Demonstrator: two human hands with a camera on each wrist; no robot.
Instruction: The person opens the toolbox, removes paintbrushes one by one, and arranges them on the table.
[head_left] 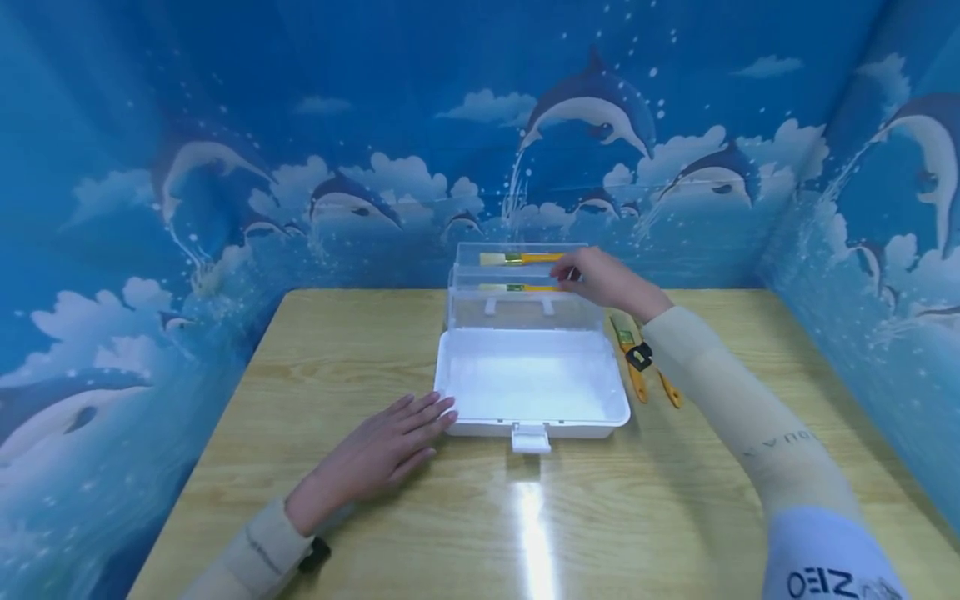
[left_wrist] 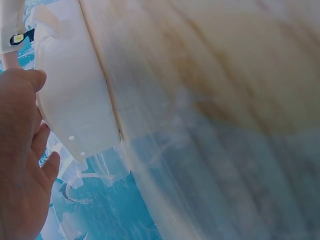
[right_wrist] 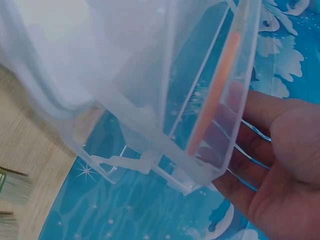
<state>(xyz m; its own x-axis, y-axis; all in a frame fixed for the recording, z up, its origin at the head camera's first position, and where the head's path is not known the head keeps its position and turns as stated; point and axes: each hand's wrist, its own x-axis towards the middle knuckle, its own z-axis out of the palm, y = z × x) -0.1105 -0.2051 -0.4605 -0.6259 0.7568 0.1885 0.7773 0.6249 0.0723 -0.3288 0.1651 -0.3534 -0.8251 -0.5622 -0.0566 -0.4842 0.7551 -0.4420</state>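
Right, we're looking at a brush lying lengthwise in the clear upper tray at the back of the white box; long axis running left-right, bristles pointing left, handle pointing at our right hand. That hand is the nearer one, sitting at the tray's right end, fingers bent; we're not able to tell whether they're pinching handle, tray wall or nothing. Our left hand is resting at the box's near-left corner, fingers nearly straight, gripping nothing, well apart from the brush. Two more brushes are lying on the table, just right of the box. Head view is showing the tray brush's bristles, plus a brush-like shape lower down, maybe a reflection. Right wrist is showing the orange handle and fingertips through clear plastic; left wrist is showing thumb and box side only.
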